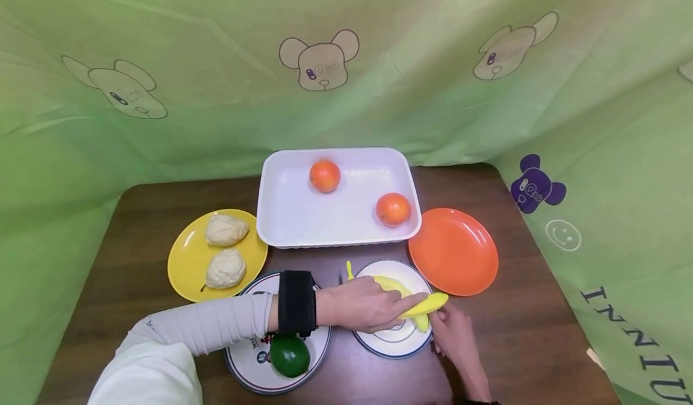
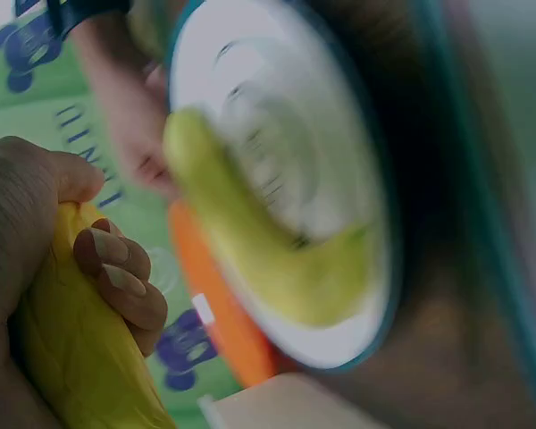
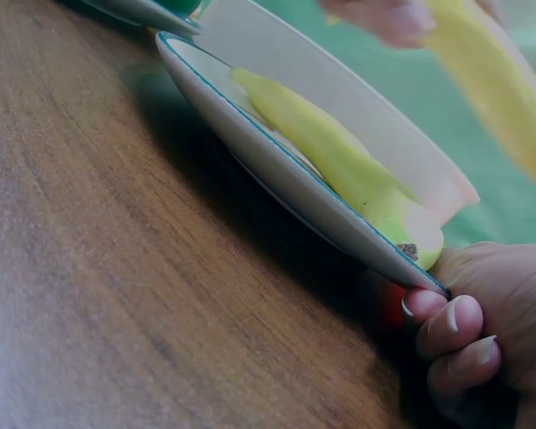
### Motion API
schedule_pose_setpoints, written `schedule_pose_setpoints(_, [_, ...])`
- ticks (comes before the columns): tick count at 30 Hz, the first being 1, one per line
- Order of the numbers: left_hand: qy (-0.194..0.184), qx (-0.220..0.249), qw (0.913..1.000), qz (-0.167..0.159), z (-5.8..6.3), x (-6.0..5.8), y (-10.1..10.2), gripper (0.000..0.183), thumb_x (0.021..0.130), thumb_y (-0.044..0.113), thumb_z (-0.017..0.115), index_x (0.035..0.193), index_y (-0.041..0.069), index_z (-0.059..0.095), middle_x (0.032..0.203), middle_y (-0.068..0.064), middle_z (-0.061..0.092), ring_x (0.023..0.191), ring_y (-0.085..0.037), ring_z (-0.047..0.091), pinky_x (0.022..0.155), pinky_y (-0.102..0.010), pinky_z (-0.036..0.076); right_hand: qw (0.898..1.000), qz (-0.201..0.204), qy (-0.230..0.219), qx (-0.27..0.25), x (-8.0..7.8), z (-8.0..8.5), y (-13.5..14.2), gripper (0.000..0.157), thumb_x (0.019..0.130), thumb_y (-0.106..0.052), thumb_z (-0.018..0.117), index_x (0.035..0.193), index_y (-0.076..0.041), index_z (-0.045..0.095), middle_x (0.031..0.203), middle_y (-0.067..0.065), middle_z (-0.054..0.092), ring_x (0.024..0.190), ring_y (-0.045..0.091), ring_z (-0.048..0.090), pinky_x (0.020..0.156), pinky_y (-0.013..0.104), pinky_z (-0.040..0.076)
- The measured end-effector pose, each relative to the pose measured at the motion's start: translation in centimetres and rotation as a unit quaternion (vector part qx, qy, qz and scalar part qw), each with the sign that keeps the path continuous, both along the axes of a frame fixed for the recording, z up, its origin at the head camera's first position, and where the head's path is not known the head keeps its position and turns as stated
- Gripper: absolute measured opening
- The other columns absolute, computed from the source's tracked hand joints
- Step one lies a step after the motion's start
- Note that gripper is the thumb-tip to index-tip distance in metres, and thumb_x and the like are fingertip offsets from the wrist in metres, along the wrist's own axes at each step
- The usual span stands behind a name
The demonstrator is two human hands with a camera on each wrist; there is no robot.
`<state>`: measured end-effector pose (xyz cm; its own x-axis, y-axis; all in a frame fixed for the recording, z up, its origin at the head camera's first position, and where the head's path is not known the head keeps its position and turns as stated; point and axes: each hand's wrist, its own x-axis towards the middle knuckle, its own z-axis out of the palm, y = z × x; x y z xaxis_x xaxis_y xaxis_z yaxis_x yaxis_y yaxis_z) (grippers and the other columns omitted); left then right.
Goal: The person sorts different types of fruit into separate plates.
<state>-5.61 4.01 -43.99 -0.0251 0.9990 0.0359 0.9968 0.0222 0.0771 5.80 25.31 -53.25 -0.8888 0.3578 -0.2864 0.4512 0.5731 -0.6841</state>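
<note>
My left hand (image 1: pixel 364 304) grips a yellow banana (image 1: pixel 434 302) above a white plate (image 1: pixel 397 348) with a dark rim. In the left wrist view, fingers curl round this banana (image 2: pixel 85 331). A second banana (image 2: pixel 250 241), yellow-green, lies on the plate; from above, the left hand partly covers it. At the plate's right edge is my right hand (image 1: pixel 456 336). The right wrist view has that hand (image 3: pixel 482 331) pinching the plate's rim, fingers curled beneath it, close to the dark tip of the lying banana (image 3: pixel 339 165).
A white tray (image 1: pixel 338 238) with two orange fruits (image 1: pixel 325 176) stands at the back. Left is a yellow plate (image 1: pixel 186 266) bearing two pale lumpy pieces (image 1: pixel 226 268); right, an orange plate (image 1: pixel 453 251). A green avocado-like fruit (image 1: pixel 289 355) sits on another white plate (image 1: pixel 246 369) under the left forearm.
</note>
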Motion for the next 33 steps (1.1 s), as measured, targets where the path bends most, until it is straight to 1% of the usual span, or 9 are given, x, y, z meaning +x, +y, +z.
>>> schedule_pose_setpoints(2, [-0.024, -0.018, 0.9995, -0.011, -0.8, -0.1, -0.3, 0.058, 0.098, 0.042, 0.041, 0.146, 0.015, 0.022, 0.082, 0.010, 0.052, 0.054, -0.004, 0.042, 0.045, -0.016, 0.031, 1.000, -0.005, -0.008, 0.000, -0.1, 0.1, 0.0, 0.036, 0.094, -0.045, 0.053, 0.095, -0.010, 0.056, 0.051, 0.004, 0.050, 0.038, 0.021, 0.049, 0.035, 0.029, 0.041])
schedule_pose_setpoints(6, [-0.006, -0.025, 0.9987, -0.044, -2.0, -0.8, -0.8, 0.051, 0.097, 0.049, 0.040, 0.135, 0.016, 0.037, 0.081, 0.009, 0.053, 0.056, -0.007, 0.045, 0.047, -0.021, 0.034, 1.000, -0.008, -0.025, -0.003, -0.5, 0.2, 0.0, 0.059, 0.084, -0.069, 0.047, 0.093, -0.011, 0.055, 0.052, 0.004, 0.052, 0.039, 0.021, 0.049, 0.037, 0.029, 0.041])
schedule_pose_setpoints(10, [0.045, -0.040, 0.9955, -0.073, -2.6, -0.6, -0.8, 0.043, 0.096, 0.049, 0.043, 0.124, 0.017, 0.044, 0.083, 0.007, 0.056, 0.062, -0.009, 0.052, 0.052, -0.024, 0.041, 1.000, -0.011, -0.024, -0.009, -0.7, 0.2, 0.2, 0.061, 0.082, -0.072, 0.047, 0.094, -0.013, 0.054, 0.054, 0.004, 0.052, 0.040, 0.023, 0.049, 0.037, 0.028, 0.040])
schedule_pose_setpoints(16, [0.082, -0.090, 0.9904, -0.066, -2.5, -0.1, -0.9, 0.040, 0.092, 0.052, 0.050, 0.119, 0.022, 0.048, 0.096, 0.007, 0.056, 0.090, -0.009, 0.051, 0.073, -0.025, 0.046, 1.000, -0.014, -0.012, -0.020, -1.1, -0.1, 0.0, 0.060, 0.080, -0.072, 0.050, 0.094, -0.014, 0.055, 0.054, 0.006, 0.052, 0.040, 0.024, 0.050, 0.036, 0.028, 0.040])
schedule_pose_setpoints(21, [0.092, -0.087, 0.9904, -0.055, -1.7, -0.4, -0.7, 0.044, 0.092, 0.057, 0.047, 0.119, 0.023, 0.050, 0.098, 0.005, 0.053, 0.091, -0.009, 0.048, 0.072, -0.025, 0.044, 0.999, -0.006, -0.028, -0.026, -1.0, 0.2, 0.2, 0.059, 0.083, -0.071, 0.047, 0.096, -0.014, 0.054, 0.055, 0.005, 0.054, 0.041, 0.023, 0.050, 0.038, 0.029, 0.042])
schedule_pose_setpoints(26, [0.090, -0.073, 0.9922, -0.046, -0.7, -0.8, -0.5, 0.047, 0.093, 0.061, 0.039, 0.115, 0.022, 0.053, 0.099, 0.005, 0.054, 0.089, -0.010, 0.048, 0.073, -0.028, 0.044, 0.999, -0.002, -0.049, -0.021, -0.4, 1.6, 1.3, 0.053, 0.086, -0.066, 0.047, 0.100, -0.016, 0.057, 0.059, 0.006, 0.056, 0.046, 0.023, 0.053, 0.042, 0.031, 0.046])
schedule_pose_setpoints(30, [0.068, -0.070, 0.9951, -0.017, 1.0, -2.0, -0.7, 0.045, 0.096, 0.056, 0.036, 0.116, 0.021, 0.055, 0.096, 0.005, 0.054, 0.084, -0.011, 0.047, 0.074, -0.028, 0.043, 0.998, -0.021, 0.012, 0.065, 0.2, 2.6, 3.4, 0.052, 0.090, -0.063, 0.043, 0.091, -0.014, 0.061, 0.062, 0.004, 0.057, 0.048, 0.020, 0.052, 0.043, 0.033, 0.046])
schedule_pose_setpoints(32, [0.052, -0.059, 0.9968, 0.009, 2.2, -3.2, -0.9, 0.040, 0.097, 0.050, 0.039, 0.118, 0.019, 0.054, 0.095, 0.005, 0.054, 0.084, -0.011, 0.047, 0.074, -0.028, 0.043, 0.990, -0.056, 0.060, 0.118, 0.3, 3.0, 4.9, 0.052, 0.092, -0.061, 0.042, 0.087, -0.013, 0.062, 0.064, 0.006, 0.060, 0.051, 0.020, 0.054, 0.044, 0.035, 0.045])
schedule_pose_setpoints(33, [0.044, -0.051, 0.9974, 0.026, 2.8, -3.9, -1.0, 0.037, 0.097, 0.047, 0.041, 0.117, 0.018, 0.054, 0.094, 0.005, 0.054, 0.083, -0.011, 0.047, 0.074, -0.028, 0.043, 0.990, -0.081, 0.058, 0.102, 0.4, 3.5, 5.9, 0.056, 0.092, -0.061, 0.040, 0.094, -0.010, 0.063, 0.072, 0.009, 0.063, 0.059, 0.022, 0.057, 0.050, 0.038, 0.047])
